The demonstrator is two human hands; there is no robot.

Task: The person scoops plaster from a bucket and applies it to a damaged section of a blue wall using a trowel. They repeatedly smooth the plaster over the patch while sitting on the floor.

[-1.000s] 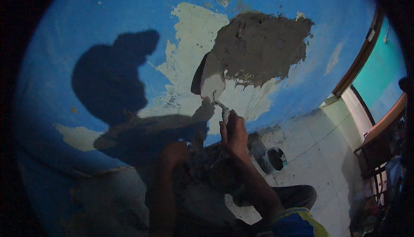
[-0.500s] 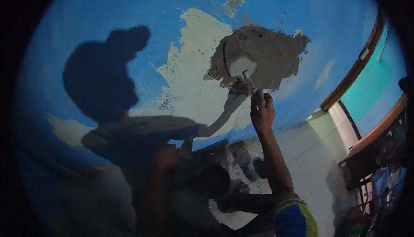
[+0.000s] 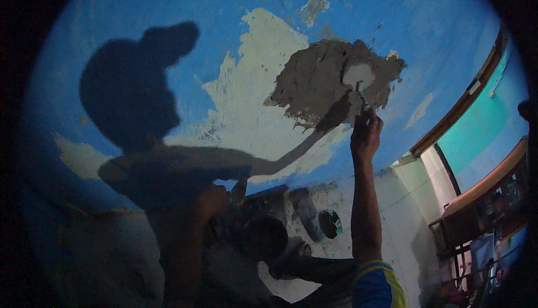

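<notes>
My right hand (image 3: 367, 131) is raised and closed around the handle of a small trowel (image 3: 358, 74). The pale rounded blade lies against the right part of a grey wet mortar patch (image 3: 314, 78) on the blue wall. My left hand (image 3: 212, 201) is lower, in shadow, fingers closed on a tool with a flat tapering blade (image 3: 239, 191) pointing up; its exact kind is too dark to tell. Bare off-white plaster (image 3: 241, 84) shows left of the mortar, with ragged blue paint around it.
A dark round bucket-like thing (image 3: 265, 238) stands below my hands, and another dark round object (image 3: 330, 224) is beside my right forearm. A wood-framed opening (image 3: 465, 100) with a turquoise surface is at right, above cluttered shelving (image 3: 493, 224). My shadow covers the wall's left part.
My right hand has moved the trowel right and slightly up across the mortar. The dark curved groove at the mortar's left is smoothed over. My left hand stays low with its tool.
</notes>
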